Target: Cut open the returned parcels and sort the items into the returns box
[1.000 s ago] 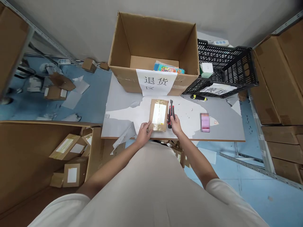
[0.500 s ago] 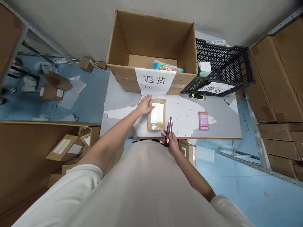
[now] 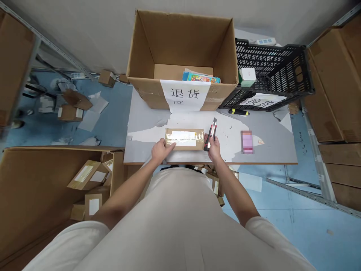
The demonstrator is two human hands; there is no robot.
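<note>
Taped parcel (image 3: 184,139) is lying on the table (image 3: 273,152), in front of the person, long axis running left-right, white label facing up. Both hands are flanking it, one per end. Left hand (image 3: 161,150) is holding the near left corner, thumb on top, fingers narrow; far fingertips are hiding, can't tell how they sit. Right hand (image 3: 214,148) is closing around a red-black box cutter (image 3: 211,133), tip pointing far and slightly right, away from the parcel; its fingers are seemingly touching the parcel's right end. So left is having the plainer hold, right is sharing with the cutter.

Containers: tall open carton (image 3: 149,94) is standing on the far side, holding bright flat packets (image 3: 201,78) at its right. Black crate (image 3: 296,48) is sitting right of that, a green-white box (image 3: 248,77) resting at its left end. Big carton (image 3: 34,180) at near left is holding labelled parcels (image 3: 84,175). Yellow-black tool (image 3: 239,112) is lying just near of the crate.
</note>
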